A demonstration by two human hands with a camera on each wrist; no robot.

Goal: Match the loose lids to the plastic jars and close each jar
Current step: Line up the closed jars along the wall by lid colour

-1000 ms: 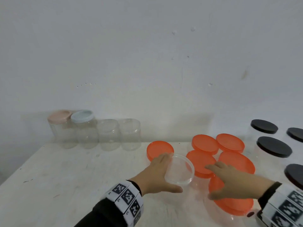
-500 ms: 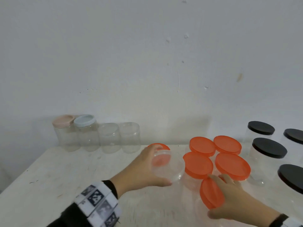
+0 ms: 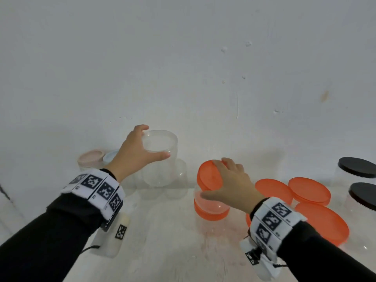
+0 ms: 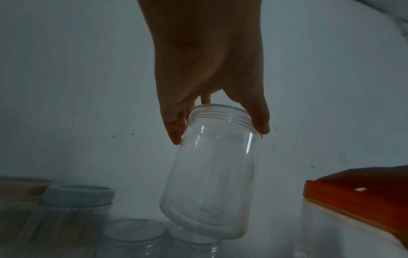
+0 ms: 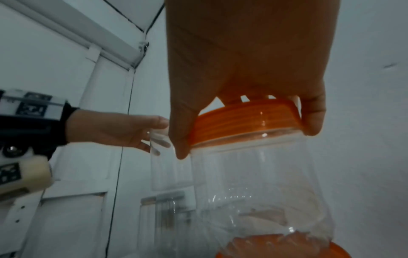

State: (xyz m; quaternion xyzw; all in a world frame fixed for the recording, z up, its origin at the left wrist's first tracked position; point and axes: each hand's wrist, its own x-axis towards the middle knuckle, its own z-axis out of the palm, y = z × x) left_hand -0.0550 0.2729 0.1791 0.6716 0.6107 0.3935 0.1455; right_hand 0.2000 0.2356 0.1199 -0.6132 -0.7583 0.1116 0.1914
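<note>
My left hand (image 3: 155, 141) grips a clear lidless jar (image 3: 159, 165) by its rim and holds it in the air, tilted, above the small jars at the back; the left wrist view shows the left hand (image 4: 219, 133) round the threaded mouth of the jar (image 4: 209, 183). My right hand (image 3: 215, 178) grips an orange lid (image 3: 207, 176) that sits tilted on a clear jar (image 3: 211, 202), lifted off the table. In the right wrist view the right hand (image 5: 247, 141) curls round the orange lid (image 5: 243, 122) on that jar (image 5: 253, 192).
Jars with orange lids (image 3: 309, 190) stand at the right, and black-lidded jars (image 3: 357, 166) at the far right. Against the wall at the back left are small jars with a pink lid (image 3: 91, 159) and a pale blue lid (image 3: 110, 156), plus lidless ones (image 3: 181, 174). White table (image 3: 162, 251).
My left hand has lifted the lidless jar up and back toward the small jars. My right hand has picked up the orange-lidded jar and carried it left.
</note>
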